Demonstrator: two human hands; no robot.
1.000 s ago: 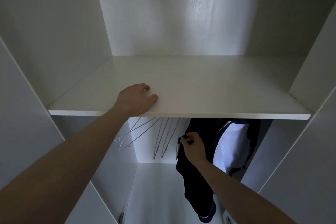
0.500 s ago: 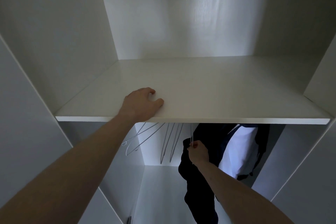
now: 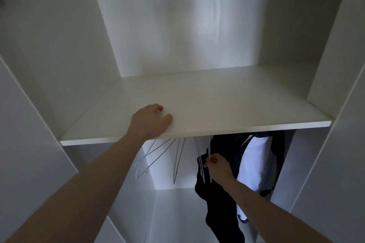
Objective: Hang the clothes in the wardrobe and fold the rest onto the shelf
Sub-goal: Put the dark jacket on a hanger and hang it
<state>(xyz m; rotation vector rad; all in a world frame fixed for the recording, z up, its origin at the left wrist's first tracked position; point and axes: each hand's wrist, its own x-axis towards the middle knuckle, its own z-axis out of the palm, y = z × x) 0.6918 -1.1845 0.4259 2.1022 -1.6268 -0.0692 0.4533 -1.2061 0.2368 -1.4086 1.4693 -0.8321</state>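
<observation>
White wardrobe [image 3: 49, 49], one shelf [image 3: 227, 104] used as landmark. Two bare hands, two forearms in view.

Left hand [image 3: 151, 121] rests on top of shelf at its front edge, left of middle; fingers bent, fingertips and thumb touching the board, nothing held.

Right hand [image 3: 217, 164] is below shelf, under its front edge, right of middle. Fingers pinch the thin white wire hanger [image 3: 209, 156] that hangs just in front of the dark garment. Whether the hand holds one wire or two close together, cannot tell.

Hangers below shelf: about five empty white wire ones counted. Two angled ones [image 3: 154, 156] under the left hand, swung toward the left wall. One narrow one [image 3: 178, 158] hanging straight down under shelf middle. Then the pinched pair of wires [image 3: 199, 156] next to the right hand; exact count unclear in the dim light.

Clothes: one dark navy garment [image 3: 217, 203] hanging below shelf, right side, behind the right hand; one white garment [image 3: 254, 163] just right of it, partly wrapped by dark fabric. Their hanger tops are hidden by the shelf.
</observation>
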